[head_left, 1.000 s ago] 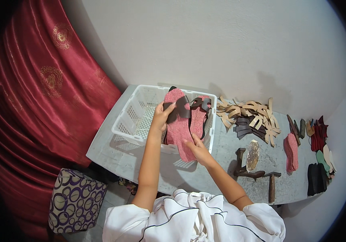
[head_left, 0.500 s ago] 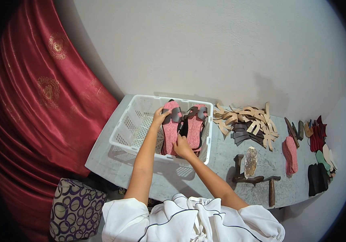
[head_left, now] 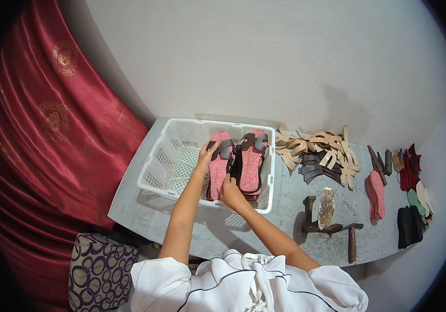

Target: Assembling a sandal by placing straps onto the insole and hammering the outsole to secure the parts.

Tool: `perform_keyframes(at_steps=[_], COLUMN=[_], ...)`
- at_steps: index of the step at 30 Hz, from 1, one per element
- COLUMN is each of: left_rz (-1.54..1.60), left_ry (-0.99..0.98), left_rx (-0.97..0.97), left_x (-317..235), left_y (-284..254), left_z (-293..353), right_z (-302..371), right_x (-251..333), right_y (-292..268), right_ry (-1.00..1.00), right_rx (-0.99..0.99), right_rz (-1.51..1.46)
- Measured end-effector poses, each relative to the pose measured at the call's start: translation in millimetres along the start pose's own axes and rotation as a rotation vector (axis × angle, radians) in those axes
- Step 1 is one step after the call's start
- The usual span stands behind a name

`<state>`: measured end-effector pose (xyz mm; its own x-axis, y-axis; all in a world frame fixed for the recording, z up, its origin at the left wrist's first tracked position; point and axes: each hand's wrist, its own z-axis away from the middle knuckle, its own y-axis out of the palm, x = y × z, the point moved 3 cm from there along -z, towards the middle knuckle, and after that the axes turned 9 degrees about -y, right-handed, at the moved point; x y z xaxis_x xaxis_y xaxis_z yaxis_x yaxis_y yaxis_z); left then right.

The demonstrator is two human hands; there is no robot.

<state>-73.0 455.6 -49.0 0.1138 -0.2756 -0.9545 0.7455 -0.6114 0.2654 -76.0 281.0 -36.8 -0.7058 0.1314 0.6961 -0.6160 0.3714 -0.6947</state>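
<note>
Inside a white plastic basket (head_left: 152, 193), pink-soled sandals with dark straps lie in two stacks on the right side. My left hand (head_left: 205, 156) grips the top sandal (head_left: 220, 169) of the left stack by the outer edge at its strap. Its heel end is held by my right hand (head_left: 230, 191), whose fingers are closed on the edge nearest the other stack. Just to the right rests the second stack of sandals (head_left: 250, 169), which neither hand holds. The undersides of the sandals are mostly hidden.
Right of the basket, the grey table (head_left: 285, 208) bears tan strap pieces (head_left: 327, 145), dark strap pieces (head_left: 316, 167), a metal shoe anvil (head_left: 311, 226), a hammer (head_left: 352, 243), pink insoles (head_left: 375, 196) and black soles (head_left: 409, 228). A red curtain (head_left: 77, 156) hangs left.
My hands and the top sandal have settled slightly lower in the basket, lining up with the left stack. Both hands keep their hold. The view has shifted a little.
</note>
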Motion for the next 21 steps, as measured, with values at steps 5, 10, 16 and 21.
perform_keyframes(at_steps=[5, 10, 16, 21], left_rz=[0.035, 0.001, 0.248, 0.109], left_ry=[0.068, 0.017, -0.381, -0.497], left_rx=[0.041, 0.041, 0.15, 0.049], left_x=[2.4, 13.6, 11.4, -8.5], left_y=[14.6, 8.5, 5.1, 4.4], left_z=[-20.9, -26.0, 6.3, 49.1], right_z=[-0.9, -1.8, 3.7, 11.3], right_x=[-6.3, -9.2, -5.0, -1.3], right_y=[3.8, 7.2, -1.6, -5.7], right_ry=[0.009, 0.018, 0.0, -0.019], right_rx=[-0.071, -0.031, 0.044, 0.081], right_rz=[-0.085, -0.047, -0.158, -0.153])
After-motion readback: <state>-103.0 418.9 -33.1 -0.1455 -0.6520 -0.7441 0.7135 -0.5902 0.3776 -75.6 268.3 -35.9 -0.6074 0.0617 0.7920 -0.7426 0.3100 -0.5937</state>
